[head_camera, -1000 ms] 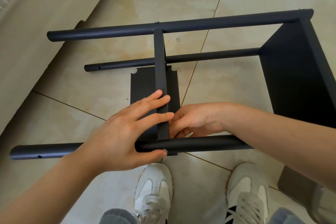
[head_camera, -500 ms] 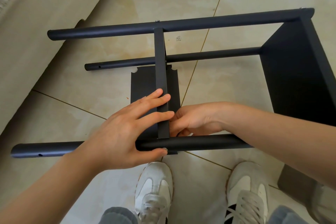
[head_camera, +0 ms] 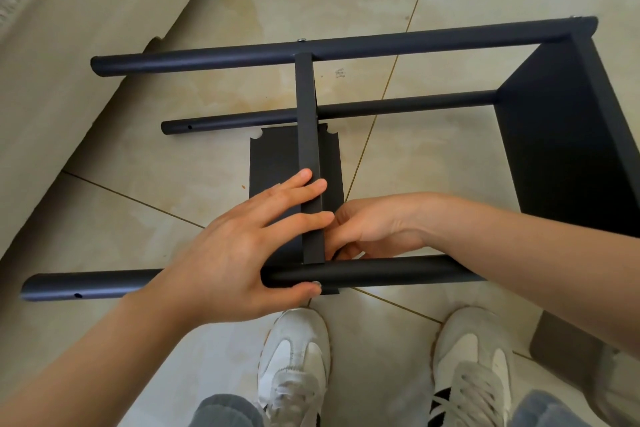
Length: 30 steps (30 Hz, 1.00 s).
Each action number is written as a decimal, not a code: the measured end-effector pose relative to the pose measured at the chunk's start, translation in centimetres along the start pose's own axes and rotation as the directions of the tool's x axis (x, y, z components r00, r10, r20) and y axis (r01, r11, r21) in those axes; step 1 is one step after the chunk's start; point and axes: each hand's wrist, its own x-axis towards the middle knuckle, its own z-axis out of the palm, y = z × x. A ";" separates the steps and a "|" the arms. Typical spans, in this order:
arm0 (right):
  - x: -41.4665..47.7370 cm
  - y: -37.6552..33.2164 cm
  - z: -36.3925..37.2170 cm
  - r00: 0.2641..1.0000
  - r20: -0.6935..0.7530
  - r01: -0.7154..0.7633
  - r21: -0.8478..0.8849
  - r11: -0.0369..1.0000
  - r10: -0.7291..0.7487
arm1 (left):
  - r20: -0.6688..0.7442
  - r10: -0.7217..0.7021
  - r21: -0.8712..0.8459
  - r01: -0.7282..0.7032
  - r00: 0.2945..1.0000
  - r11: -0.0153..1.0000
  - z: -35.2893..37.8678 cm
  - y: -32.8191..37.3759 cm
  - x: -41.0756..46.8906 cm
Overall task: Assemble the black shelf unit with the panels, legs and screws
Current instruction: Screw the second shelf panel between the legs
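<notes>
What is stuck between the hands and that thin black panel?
Nothing visible. The left hand lays its fingers across the edge of the panel, and the right hand is close on its other side, by the near leg.

Black tube legs, three: far leg (head_camera: 381,45), middle leg (head_camera: 398,106), near leg (head_camera: 398,270). Black panels, three: end panel (head_camera: 561,135) at right, edge-on panel (head_camera: 306,121) at centre, flat panel (head_camera: 273,163) on the floor beneath it. Hands, two: left hand (head_camera: 235,253), right hand (head_camera: 377,225); white shoes, two: left shoe (head_camera: 294,354), right shoe (head_camera: 471,357).
</notes>
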 end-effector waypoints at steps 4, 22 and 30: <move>-0.2 0.2 -0.4 1.000 0.006 0.014 0.051 0.999 -0.015 | -0.003 0.001 0.000 -0.001 1.000 1.000 0.0 0.0 0.0; 0.3 -0.5 -1.5 0.994 0.112 -0.015 0.005 1.000 0.014 | 0.001 0.000 0.000 0.000 1.000 1.000 0.1 0.0 -0.1; 1.2 -0.5 -1.2 0.991 0.134 -0.002 0.026 1.000 -0.002 | 0.003 -0.003 -0.009 0.003 1.000 1.000 0.0 0.0 -0.1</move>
